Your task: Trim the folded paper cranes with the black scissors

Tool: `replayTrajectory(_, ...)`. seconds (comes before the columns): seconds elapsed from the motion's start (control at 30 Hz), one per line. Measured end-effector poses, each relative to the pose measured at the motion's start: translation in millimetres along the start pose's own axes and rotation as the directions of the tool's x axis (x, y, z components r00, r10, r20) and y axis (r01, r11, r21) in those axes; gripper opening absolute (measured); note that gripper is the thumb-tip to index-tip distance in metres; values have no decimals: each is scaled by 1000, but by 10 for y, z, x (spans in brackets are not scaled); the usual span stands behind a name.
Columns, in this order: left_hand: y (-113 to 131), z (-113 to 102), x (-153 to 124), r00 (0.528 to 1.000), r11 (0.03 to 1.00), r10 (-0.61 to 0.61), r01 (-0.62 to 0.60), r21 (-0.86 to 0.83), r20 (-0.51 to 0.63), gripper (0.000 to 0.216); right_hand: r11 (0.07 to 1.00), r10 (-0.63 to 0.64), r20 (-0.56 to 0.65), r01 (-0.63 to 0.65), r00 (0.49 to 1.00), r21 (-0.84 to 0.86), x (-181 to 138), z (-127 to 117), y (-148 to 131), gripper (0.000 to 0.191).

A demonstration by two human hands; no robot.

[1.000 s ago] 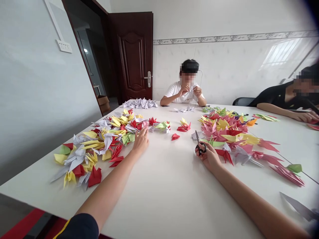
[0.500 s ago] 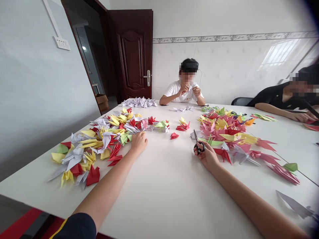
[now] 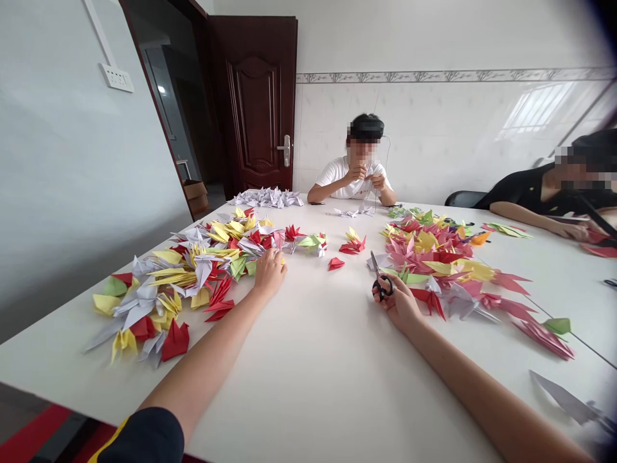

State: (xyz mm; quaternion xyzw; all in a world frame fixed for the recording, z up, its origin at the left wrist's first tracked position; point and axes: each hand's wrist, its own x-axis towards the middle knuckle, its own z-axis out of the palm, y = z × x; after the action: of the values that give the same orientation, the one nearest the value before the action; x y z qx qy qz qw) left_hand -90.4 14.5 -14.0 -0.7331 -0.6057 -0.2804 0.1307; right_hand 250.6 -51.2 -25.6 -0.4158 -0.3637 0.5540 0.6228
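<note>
My right hand [image 3: 398, 301] holds a pair of scissors [image 3: 383, 286] with black handles, the blades pointing up and away over the white table. Across from it, my left hand [image 3: 268, 271] lies at the inner edge of a pile of folded paper cranes [image 3: 195, 267] in yellow, white, red and green. Its fingers are curled, and a bit of yellow paper [image 3: 283, 261] shows by the fingertips; what they grip is mostly hidden. A small red folded paper [image 3: 336, 263] and a red and yellow crane [image 3: 353, 243] lie between the hands.
A second pile of cranes [image 3: 434, 251], mostly pink, spreads beside my right hand. White cranes [image 3: 270, 197] lie at the far left of the table [image 3: 308, 386]. One person [image 3: 354, 173] sits opposite folding or handling paper; another [image 3: 535, 190] works at the right. Grey pointed paper [image 3: 562, 393] lies near right.
The view has shifted slightly. My left hand has lifted and drawn its fingers in a little at the pile edge, with yellow paper showing. My right hand still holds the scissors.
</note>
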Motion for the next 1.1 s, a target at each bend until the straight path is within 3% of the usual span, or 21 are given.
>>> replayTrajectory(0.27, -14, 123, 103, 978, 995, -20, 1, 95, 207, 54, 1000, -6, 4, 7, 1000, -14, -53, 69, -47, 43)
replayTrajectory(0.73, -1, 2, 95, 992, 998, 60, -62, 15, 115, 43, 1000, 2, -1, -2, 1000, -18, -46, 54, -51, 42)
replayTrajectory(0.83, -14, -135, 222, 991, 992, 112, -107, -67, 75, 35, 1000, 4, -1, -4, 1000, -16, -32, 43, -44, 42)
replayTrajectory(0.9, -12, -284, 342, 996, 977, 86, -78, -198, 32, 24, 1000, 4, 0, -4, 1000, -13, -27, 39, -47, 41)
replayTrajectory(1.0, 4, -536, 541, 993, 860, -116, 114, -497, 28, 15, 1000, 13, -8, -13, 1000, -14, -33, 47, -61, 41)
replayTrajectory(1.1, 19, -750, 708, 899, 544, -420, 360, -758, 125, 4, 1000, 17, -19, -17, 1000, -14, -44, 58, -73, 42)
